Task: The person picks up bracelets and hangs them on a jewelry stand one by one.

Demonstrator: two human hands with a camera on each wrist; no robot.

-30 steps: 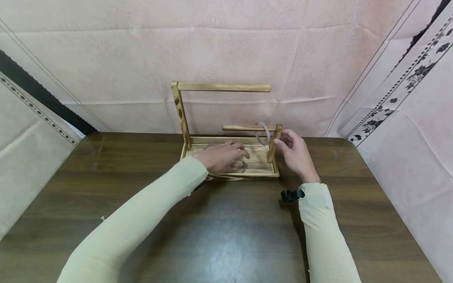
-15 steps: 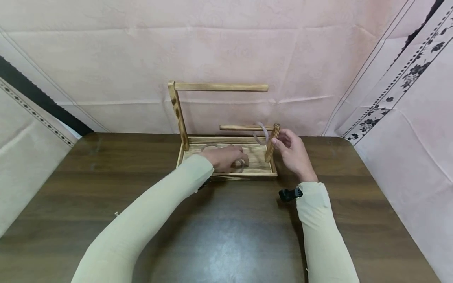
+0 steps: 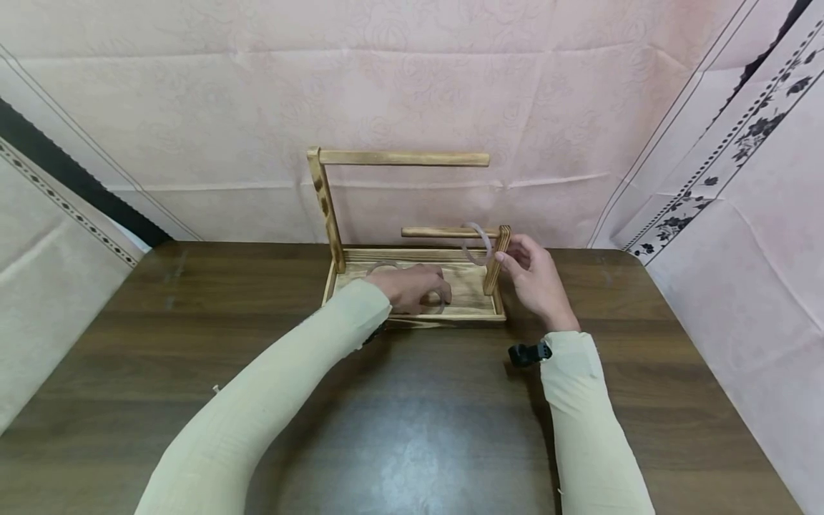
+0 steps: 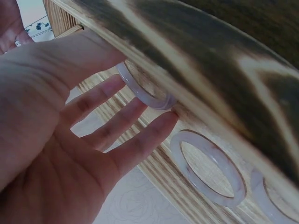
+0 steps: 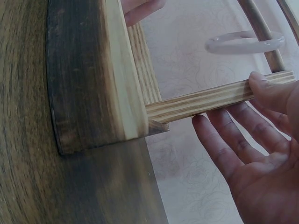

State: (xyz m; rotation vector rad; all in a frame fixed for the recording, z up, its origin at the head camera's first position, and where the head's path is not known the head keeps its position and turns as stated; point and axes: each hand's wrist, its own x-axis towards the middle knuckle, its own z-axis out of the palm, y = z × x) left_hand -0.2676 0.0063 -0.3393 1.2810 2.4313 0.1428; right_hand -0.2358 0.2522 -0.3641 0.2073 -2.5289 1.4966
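A wooden stand has a shallow tray [image 3: 470, 317] at its base, a short post [image 3: 496, 266] on the right and a tall post [image 3: 327, 207] on the left. My right hand [image 3: 539, 282] pinches the short post between thumb and fingers. A pale, glossy bangle [image 5: 243, 47] hangs on the short post's rod [image 5: 258, 21]. Down in the tray, my left hand [image 3: 415, 287] holds a second bangle [image 4: 135, 88] by its edge; the thumb tip is hidden behind the tray's rim. Beside those fingers lies another bangle [image 4: 180, 161], with one more [image 4: 260, 196] partly hidden by the rim.
The tall post's long rod [image 3: 405, 158] reaches right above the tray, its right end free. Beneath the stand is a dark wooden table [image 3: 399, 415]. A pale patterned cloth [image 3: 399, 93] hangs close behind it, and more cloth borders both sides.
My left hand has lowered slightly into the tray, its fingers bending down onto the bangle there. The right hand stays on the short post, and the hanging bangle keeps its place.
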